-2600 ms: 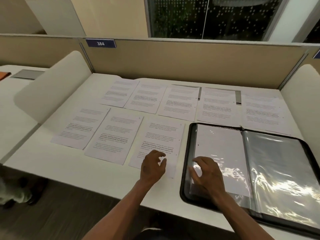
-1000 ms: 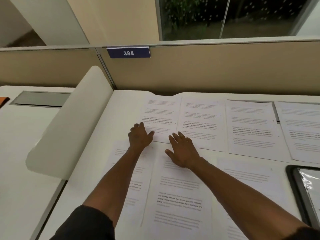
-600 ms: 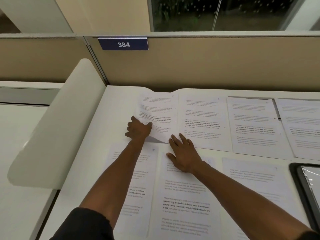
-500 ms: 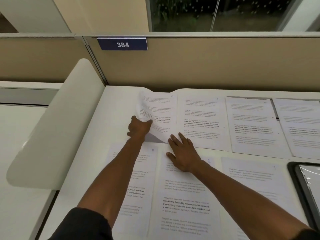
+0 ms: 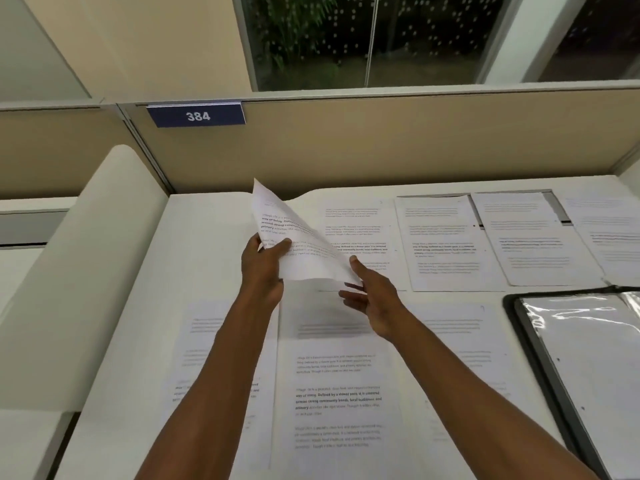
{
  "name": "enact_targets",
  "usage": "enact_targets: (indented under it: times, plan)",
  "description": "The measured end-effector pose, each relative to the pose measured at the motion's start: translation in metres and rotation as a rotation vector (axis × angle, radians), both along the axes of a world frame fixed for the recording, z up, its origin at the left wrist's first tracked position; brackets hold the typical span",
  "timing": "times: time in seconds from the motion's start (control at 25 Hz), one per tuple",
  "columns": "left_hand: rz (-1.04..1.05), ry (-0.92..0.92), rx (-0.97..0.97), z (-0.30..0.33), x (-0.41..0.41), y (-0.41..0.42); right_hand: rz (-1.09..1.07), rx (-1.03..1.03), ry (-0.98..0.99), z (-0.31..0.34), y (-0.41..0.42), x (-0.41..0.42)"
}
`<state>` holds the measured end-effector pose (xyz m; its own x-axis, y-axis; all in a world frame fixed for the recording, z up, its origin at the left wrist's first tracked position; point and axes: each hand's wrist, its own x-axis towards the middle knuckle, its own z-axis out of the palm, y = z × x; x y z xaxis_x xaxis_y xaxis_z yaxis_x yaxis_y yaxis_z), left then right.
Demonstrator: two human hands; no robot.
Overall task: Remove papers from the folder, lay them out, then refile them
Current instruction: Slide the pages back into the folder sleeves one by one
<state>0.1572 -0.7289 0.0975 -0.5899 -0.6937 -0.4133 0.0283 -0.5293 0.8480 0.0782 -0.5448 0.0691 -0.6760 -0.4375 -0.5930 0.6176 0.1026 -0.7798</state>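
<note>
One printed sheet curls upward, lifted off the desk.

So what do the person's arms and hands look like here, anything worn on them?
Both forearms are bare from the bottom edge of the frame to the fingers. The left hand and right hand show no gloves, and no ring, watch or bracelet shows on the sides facing the camera. No sleeve shows in this view; the upper arms are cut off by the frame edge.

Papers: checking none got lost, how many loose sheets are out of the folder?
8: one lifted sheet in the hands, four in the back row, three in front.
</note>
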Motion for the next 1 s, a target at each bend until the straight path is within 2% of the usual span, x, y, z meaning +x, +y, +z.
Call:
enact_targets:
  times: [0.12,0.24,0.4,0.6,0.68,0.84,1.0]
  plan:
    - [-0.096,0.045,0.045,0.011,0.018,0.068,-0.041,-0.159,-0.142,0.018,0.064,0.006]
    - [-0.171,0.073,0.048,0.01,0.039,0.139,-0.052,-0.209,-0.091,0.024,0.133,0.015]
    - [-0.343,0.033,-0.051,0.006,0.057,0.233,-0.152,-0.05,0.111,0.026,0.239,0.028]
    - [-0.565,-0.136,-0.119,-0.006,0.049,0.337,-0.307,0.099,0.21,0.019,0.384,0.044]
    - [-0.664,-0.179,-0.139,-0.018,0.042,0.376,-0.341,0.149,0.217,0.011,0.434,0.048]
    - [-0.793,-0.28,-0.333,-0.047,0.037,0.455,-0.418,0.197,0.114,-0.015,0.519,0.052]
    - [-0.884,-0.355,-0.52,-0.062,0.04,0.52,-0.351,0.341,0.07,-0.033,0.579,0.057]
